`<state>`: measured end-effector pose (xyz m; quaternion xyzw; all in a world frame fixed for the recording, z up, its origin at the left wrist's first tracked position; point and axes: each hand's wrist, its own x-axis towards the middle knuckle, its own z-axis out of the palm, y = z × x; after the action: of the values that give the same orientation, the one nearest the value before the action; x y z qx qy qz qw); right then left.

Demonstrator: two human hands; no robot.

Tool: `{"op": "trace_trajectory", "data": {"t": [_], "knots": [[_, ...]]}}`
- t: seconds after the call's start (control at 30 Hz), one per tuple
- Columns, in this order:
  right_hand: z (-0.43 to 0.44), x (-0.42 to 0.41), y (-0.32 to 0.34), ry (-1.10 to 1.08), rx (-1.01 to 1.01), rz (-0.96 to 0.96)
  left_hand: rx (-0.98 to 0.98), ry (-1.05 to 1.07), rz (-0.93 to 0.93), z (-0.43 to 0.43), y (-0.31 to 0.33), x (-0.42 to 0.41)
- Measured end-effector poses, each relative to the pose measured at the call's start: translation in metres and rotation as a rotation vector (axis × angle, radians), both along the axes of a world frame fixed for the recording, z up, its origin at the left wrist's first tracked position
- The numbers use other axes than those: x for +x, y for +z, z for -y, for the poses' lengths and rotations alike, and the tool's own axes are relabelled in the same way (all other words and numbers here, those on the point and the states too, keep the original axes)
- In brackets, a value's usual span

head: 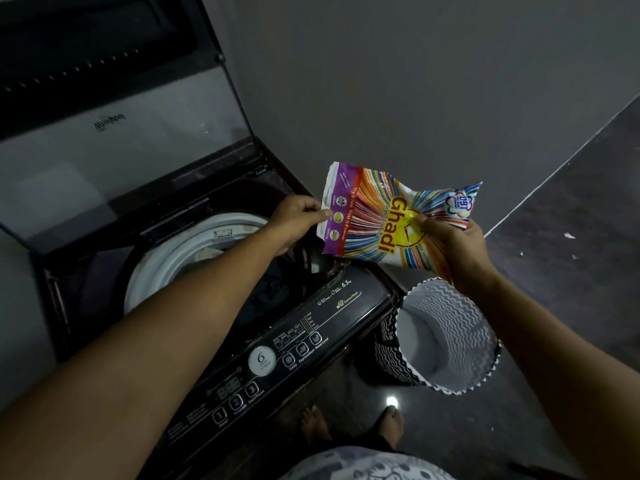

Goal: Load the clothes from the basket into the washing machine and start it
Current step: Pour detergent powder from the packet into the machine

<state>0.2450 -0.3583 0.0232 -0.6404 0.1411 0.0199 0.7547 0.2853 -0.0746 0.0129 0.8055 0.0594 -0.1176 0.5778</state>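
Over right corner of open dark top-loading washing machine (311, 323): my left grip (294, 220) pinches mouth edge of rainbow-striped plastic detergent packet (388, 220), my right grip (453, 247) clamps its base, likely to steady pouring. Dark clothes (273, 292) sit in drum; zigzag-patterned fabric basket (460, 323) beside machine looks empty.

Lid (114, 157): cut off by the top and left edges of the picture. Drum (162, 271): the left arm (194, 306) crosses its front right, hiding part of the white rim and most of the clothes (273, 296), which show only as a dark, shapeless mass. Control panel (294, 341): small print too fine to read, and the labels at its front left corner are blurred. Bag (374, 220): lower right corner hidden by the right hand (457, 251). Basket (460, 327): far rim partly behind the right wrist.
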Motion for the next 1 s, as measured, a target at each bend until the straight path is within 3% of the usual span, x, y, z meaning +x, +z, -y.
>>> {"op": "trace_trajectory", "data": {"t": [1.0], "knots": [[-0.001,0.008,0.010,-0.001,-0.191,0.036,-0.024,-0.031,-0.017,-0.004,-0.009,0.001]]}}
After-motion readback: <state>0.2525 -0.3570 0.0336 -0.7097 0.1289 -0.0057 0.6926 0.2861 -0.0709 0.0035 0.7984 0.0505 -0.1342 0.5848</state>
